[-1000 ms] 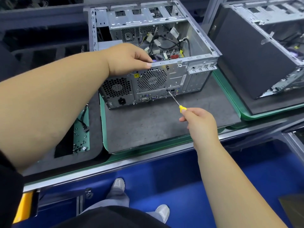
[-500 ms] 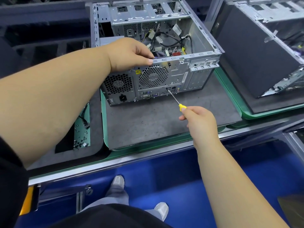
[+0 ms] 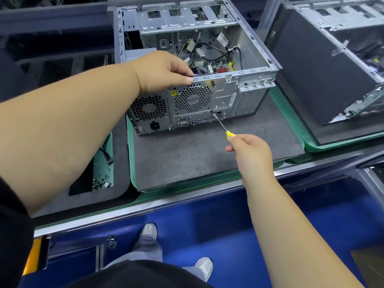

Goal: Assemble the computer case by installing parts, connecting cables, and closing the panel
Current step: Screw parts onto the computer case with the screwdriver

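Two hands on the job: left hand [image 3: 164,71] grips the case's [image 3: 207,96] top rear edge. Right hand [image 3: 250,150] pinches the screwdriver [image 3: 223,126], tip at the rear panel.

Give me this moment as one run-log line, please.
left hand: grips case rim | right hand: holds screwdriver | tip: rear panel

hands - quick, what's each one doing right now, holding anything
Left hand: grips the top rear edge of the computer case.
Right hand: holds the yellow-handled screwdriver, tip at the case's rear panel.
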`<move>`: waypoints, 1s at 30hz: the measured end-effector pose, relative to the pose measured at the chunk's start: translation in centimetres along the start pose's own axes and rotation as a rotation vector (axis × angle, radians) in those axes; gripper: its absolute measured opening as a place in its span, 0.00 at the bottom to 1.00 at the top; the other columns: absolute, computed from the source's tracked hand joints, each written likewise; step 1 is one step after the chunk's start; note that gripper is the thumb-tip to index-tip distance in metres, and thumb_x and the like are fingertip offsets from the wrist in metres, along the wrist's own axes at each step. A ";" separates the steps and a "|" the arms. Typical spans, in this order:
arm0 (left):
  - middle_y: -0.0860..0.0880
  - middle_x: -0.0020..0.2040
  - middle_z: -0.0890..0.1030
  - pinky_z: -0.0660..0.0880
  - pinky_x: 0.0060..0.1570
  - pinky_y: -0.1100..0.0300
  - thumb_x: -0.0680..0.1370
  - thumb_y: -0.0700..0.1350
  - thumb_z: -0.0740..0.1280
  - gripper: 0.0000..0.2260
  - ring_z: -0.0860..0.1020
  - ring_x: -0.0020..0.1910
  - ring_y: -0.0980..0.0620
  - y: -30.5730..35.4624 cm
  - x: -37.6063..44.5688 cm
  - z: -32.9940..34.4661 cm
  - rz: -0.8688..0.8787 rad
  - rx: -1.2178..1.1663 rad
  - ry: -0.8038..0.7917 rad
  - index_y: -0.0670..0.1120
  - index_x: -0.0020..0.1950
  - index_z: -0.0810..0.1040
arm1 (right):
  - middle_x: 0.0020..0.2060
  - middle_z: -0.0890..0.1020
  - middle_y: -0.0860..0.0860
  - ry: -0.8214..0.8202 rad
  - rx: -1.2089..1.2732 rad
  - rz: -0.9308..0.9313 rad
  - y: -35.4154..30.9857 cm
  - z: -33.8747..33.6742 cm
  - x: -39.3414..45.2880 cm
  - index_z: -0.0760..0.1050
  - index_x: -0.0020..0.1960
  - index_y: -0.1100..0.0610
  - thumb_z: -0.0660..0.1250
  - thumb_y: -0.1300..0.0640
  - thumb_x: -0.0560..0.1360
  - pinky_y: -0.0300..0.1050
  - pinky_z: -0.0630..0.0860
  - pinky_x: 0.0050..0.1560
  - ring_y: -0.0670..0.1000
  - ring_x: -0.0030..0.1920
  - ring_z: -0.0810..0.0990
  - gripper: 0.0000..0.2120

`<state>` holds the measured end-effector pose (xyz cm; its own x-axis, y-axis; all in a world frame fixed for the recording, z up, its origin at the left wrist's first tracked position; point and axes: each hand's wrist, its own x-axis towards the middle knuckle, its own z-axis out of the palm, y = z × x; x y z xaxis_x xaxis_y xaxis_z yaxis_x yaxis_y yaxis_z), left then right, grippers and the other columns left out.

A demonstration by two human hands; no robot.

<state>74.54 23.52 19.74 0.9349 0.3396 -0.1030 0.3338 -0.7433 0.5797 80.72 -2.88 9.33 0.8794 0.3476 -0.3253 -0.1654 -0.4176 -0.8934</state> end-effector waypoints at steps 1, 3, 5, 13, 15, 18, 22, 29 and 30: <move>0.65 0.49 0.80 0.71 0.55 0.61 0.78 0.54 0.67 0.10 0.76 0.48 0.70 0.0 0.0 0.0 0.002 0.000 0.002 0.57 0.58 0.82 | 0.21 0.75 0.38 0.000 -0.002 0.000 0.0 0.0 0.0 0.81 0.45 0.51 0.68 0.47 0.77 0.43 0.64 0.34 0.46 0.27 0.68 0.08; 0.63 0.51 0.81 0.72 0.54 0.61 0.78 0.54 0.67 0.10 0.76 0.49 0.68 0.0 0.0 0.0 0.008 -0.002 -0.001 0.57 0.58 0.82 | 0.21 0.74 0.37 0.001 -0.005 0.000 -0.1 0.1 -0.1 0.81 0.44 0.50 0.68 0.47 0.77 0.43 0.64 0.34 0.45 0.26 0.67 0.08; 0.62 0.51 0.81 0.72 0.54 0.62 0.78 0.54 0.67 0.10 0.76 0.47 0.69 0.1 0.0 0.0 0.009 0.002 -0.004 0.56 0.59 0.82 | 0.19 0.72 0.38 -0.001 0.002 0.002 -0.2 0.2 -0.1 0.81 0.44 0.50 0.68 0.47 0.77 0.43 0.63 0.33 0.43 0.25 0.66 0.08; 0.59 0.55 0.82 0.72 0.59 0.59 0.79 0.54 0.67 0.11 0.77 0.51 0.64 0.4 -0.3 -0.1 0.007 0.011 -0.006 0.56 0.60 0.82 | 0.18 0.71 0.37 -0.008 0.021 0.008 -0.5 0.5 -0.1 0.81 0.46 0.53 0.68 0.48 0.77 0.44 0.63 0.34 0.44 0.28 0.67 0.09; 0.59 0.55 0.82 0.72 0.58 0.59 0.78 0.53 0.67 0.11 0.77 0.51 0.65 0.4 -0.3 0.0 0.008 0.012 -0.007 0.56 0.59 0.82 | 0.18 0.71 0.38 -0.008 0.021 0.010 -0.6 0.6 -0.1 0.81 0.46 0.53 0.68 0.48 0.78 0.43 0.63 0.34 0.44 0.27 0.67 0.08; 0.58 0.56 0.82 0.72 0.58 0.60 0.78 0.54 0.67 0.11 0.78 0.53 0.63 0.4 -0.4 0.0 0.008 0.009 -0.002 0.56 0.59 0.82 | 0.18 0.71 0.38 -0.005 0.021 0.014 -0.6 0.7 -0.1 0.81 0.46 0.53 0.68 0.49 0.78 0.44 0.63 0.34 0.44 0.27 0.67 0.08; 0.57 0.57 0.82 0.73 0.60 0.58 0.78 0.53 0.67 0.11 0.79 0.55 0.59 0.5 -0.4 0.0 0.008 0.016 -0.002 0.55 0.60 0.82 | 0.25 0.79 0.39 0.001 0.051 0.003 -0.5 1.1 0.0 0.81 0.44 0.50 0.68 0.49 0.77 0.44 0.65 0.36 0.44 0.29 0.69 0.07; 0.60 0.56 0.79 0.67 0.57 0.65 0.79 0.52 0.67 0.13 0.76 0.53 0.62 0.5 -0.2 -0.3 0.017 0.055 -0.026 0.53 0.62 0.81 | 0.33 0.86 0.46 -0.110 0.016 0.147 -0.8 2.2 0.5 0.81 0.47 0.51 0.57 0.48 0.82 0.43 0.65 0.31 0.45 0.22 0.64 0.16; 0.61 0.55 0.79 0.67 0.57 0.65 0.79 0.52 0.67 0.13 0.76 0.53 0.62 0.6 -0.2 -0.3 0.018 0.064 -0.032 0.53 0.62 0.81 | 0.32 0.86 0.47 -0.129 0.019 0.159 -0.9 2.4 0.5 0.81 0.48 0.52 0.55 0.48 0.83 0.43 0.66 0.32 0.44 0.21 0.64 0.17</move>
<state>74.51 23.20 20.33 0.9438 0.3081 -0.1197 0.3232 -0.7849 0.5286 80.26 -0.35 9.21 0.7770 0.3838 -0.4990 -0.3074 -0.4604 -0.8328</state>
